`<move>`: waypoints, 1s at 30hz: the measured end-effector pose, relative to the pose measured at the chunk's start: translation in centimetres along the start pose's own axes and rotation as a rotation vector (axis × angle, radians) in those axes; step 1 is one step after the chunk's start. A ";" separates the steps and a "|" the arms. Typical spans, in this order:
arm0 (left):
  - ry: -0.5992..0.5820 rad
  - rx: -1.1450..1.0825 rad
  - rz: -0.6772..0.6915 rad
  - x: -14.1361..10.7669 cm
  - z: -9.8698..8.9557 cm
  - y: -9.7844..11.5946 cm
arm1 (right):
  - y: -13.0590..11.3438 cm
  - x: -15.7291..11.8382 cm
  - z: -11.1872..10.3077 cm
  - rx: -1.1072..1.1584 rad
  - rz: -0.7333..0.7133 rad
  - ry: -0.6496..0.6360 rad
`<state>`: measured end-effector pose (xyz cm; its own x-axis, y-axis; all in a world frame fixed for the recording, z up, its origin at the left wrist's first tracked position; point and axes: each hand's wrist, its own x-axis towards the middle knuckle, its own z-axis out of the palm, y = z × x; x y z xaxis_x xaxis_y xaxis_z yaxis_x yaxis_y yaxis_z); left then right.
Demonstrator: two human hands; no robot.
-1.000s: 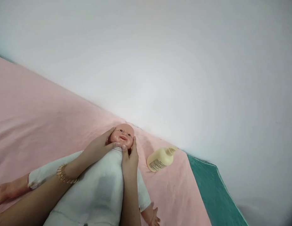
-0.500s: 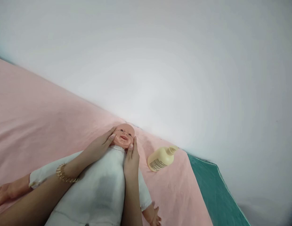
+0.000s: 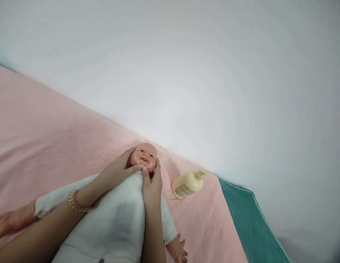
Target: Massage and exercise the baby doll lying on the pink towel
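A baby doll (image 3: 123,212) in a white cloth suit lies on its back, its bald plastic head toward the wall and its arms spread. My left hand (image 3: 119,170) cups one side of the doll's head, the thumb lying across under the chin. On the other side my right hand (image 3: 153,186) wraps the jaw, its thumb at the chin close to the left thumb. The fingers of both hands rest along the sides of the head, partly hidden behind it. A coiled bracelet (image 3: 76,202) circles my left wrist.
A pale yellow pump bottle (image 3: 187,184) with printed text stands to the right of the doll. Pink cloth (image 3: 49,120) covers the surface, with a green part (image 3: 246,215) showing at the right. A white wall (image 3: 186,73) rises directly behind.
Both thumbs have slid from the doll's cheeks down and inward to its chin, where they now nearly meet. The fingers stay at the sides of the head. The bottle has not moved.
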<state>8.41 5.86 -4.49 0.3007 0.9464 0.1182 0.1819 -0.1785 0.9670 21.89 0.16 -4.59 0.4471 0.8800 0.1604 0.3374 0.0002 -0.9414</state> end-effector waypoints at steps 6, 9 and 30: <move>0.066 0.064 -0.045 0.7 0.4 -0.6 | 0.0 0.1 -0.3 -0.033 -0.003 -0.043; 0.097 0.122 -0.029 0.9 0.3 -0.8 | 0.1 0.2 -0.4 -0.054 -0.022 -0.056; 0.081 0.060 -0.042 0.6 0.4 -0.5 | -0.8 0.0 -0.4 -0.005 0.022 -0.065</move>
<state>8.84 6.36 -5.00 0.2153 0.9716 0.0980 0.2487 -0.1516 0.9566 21.95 -0.04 -3.75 0.3997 0.9088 0.1198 0.3324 -0.0219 -0.9429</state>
